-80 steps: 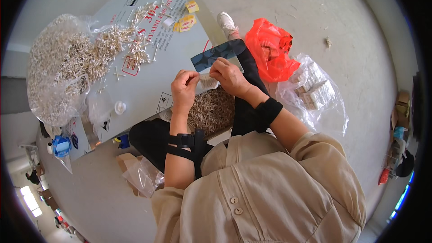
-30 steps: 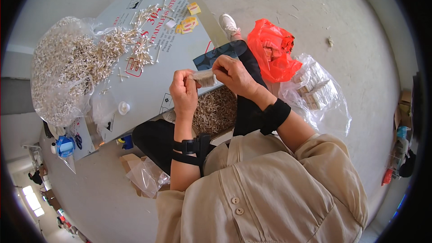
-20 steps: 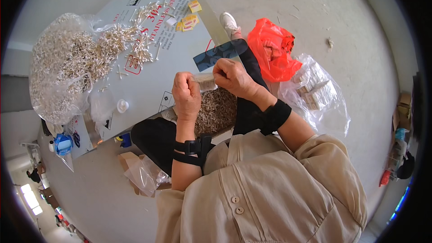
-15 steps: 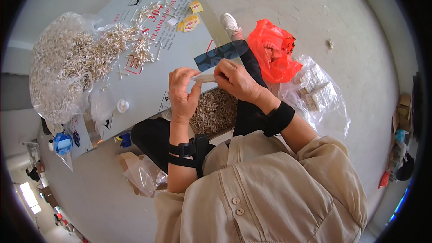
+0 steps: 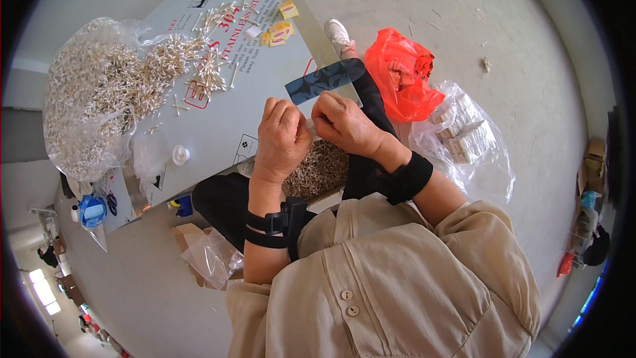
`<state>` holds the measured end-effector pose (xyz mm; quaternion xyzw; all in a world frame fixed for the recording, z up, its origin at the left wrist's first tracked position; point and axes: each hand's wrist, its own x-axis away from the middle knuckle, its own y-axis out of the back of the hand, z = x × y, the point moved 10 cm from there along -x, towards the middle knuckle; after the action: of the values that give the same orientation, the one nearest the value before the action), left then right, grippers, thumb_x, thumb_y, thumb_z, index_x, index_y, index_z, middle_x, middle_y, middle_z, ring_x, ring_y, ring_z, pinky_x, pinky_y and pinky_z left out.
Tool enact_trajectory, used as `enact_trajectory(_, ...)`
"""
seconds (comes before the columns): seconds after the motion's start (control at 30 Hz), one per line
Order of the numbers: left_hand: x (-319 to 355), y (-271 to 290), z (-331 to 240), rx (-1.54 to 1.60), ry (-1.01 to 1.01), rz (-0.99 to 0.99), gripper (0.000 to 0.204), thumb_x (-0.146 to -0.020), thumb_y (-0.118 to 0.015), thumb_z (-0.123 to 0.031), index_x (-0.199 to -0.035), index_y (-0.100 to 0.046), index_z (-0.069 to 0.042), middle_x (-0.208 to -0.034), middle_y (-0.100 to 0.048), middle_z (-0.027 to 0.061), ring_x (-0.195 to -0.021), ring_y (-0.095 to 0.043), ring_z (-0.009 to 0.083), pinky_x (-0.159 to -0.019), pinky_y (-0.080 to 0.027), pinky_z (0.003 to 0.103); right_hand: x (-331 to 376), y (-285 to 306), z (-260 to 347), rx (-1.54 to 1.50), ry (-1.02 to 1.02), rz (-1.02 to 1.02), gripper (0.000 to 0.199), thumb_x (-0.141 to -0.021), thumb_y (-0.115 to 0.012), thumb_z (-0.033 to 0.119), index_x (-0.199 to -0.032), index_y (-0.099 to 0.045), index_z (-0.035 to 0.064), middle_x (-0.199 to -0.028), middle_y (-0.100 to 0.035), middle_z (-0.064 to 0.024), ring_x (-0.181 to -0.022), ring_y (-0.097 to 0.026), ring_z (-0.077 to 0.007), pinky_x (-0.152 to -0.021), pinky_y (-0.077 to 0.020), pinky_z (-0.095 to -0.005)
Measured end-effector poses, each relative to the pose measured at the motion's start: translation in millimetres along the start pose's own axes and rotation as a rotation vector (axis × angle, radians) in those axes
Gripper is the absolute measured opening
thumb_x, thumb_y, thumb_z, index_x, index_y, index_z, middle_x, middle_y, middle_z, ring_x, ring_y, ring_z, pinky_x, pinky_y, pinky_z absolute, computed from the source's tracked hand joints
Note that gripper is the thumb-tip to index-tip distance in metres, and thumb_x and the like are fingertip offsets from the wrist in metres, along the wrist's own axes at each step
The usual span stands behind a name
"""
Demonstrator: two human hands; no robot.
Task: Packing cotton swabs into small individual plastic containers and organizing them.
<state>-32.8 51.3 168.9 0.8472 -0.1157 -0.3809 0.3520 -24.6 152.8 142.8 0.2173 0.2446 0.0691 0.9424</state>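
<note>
My left hand (image 5: 283,138) and my right hand (image 5: 349,123) are close together above my lap, fingers curled in. Between them they pinch a small pale plastic packet (image 5: 312,130), mostly hidden by the fingers. Below the hands, a box of loose cotton swabs (image 5: 318,170) rests between my legs. Just beyond my knuckles a dark blue patterned strip (image 5: 320,83) lies by the table's edge.
A large clear bag of cotton swabs (image 5: 89,106) spills over the metal-sheet table (image 5: 212,139), near small yellow packs (image 5: 278,33) and a white round lid (image 5: 180,154). On the floor to the right are a red plastic bag (image 5: 391,59) and a clear bag of white packs (image 5: 467,139).
My left hand has turned and closed in toward the right, its fingers curling over the packet. The packet, plainly visible before, is now mostly covered. My right hand has barely shifted.
</note>
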Motion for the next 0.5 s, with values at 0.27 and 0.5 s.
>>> enact_trajectory(0.27,12.2,5.4,12.8,-0.025,0.023,0.095,0.021,-0.06,-0.058,0.009,-0.072,-0.046,-0.004,-0.073,-0.048,0.0097,-0.077,-0.048,0.0319,-0.067,-0.045,0.04,5.8,9.7,-1.8,-0.04,-0.014,-0.005,0.012,-0.078,-0.058,-0.005,-0.084,-0.049,-0.0002,-0.079,-0.053,-0.0137,-0.068,-0.054,-0.0303,-0.061,-0.0453,-0.0348)
enact_trajectory(0.5,52.1,15.3,82.5,0.404,0.621,0.008,0.01,-0.082,-0.065,-0.002,-0.089,-0.059,0.001,-0.089,-0.064,0.0064,-0.073,-0.062,0.0207,-0.061,-0.052,0.033,9.1,14.1,22.4,0.058,0.056,-0.052,0.016,-0.076,-0.059,-0.008,-0.085,-0.049,-0.0002,-0.082,-0.054,-0.013,-0.07,-0.056,-0.0302,-0.062,-0.0474,-0.0352)
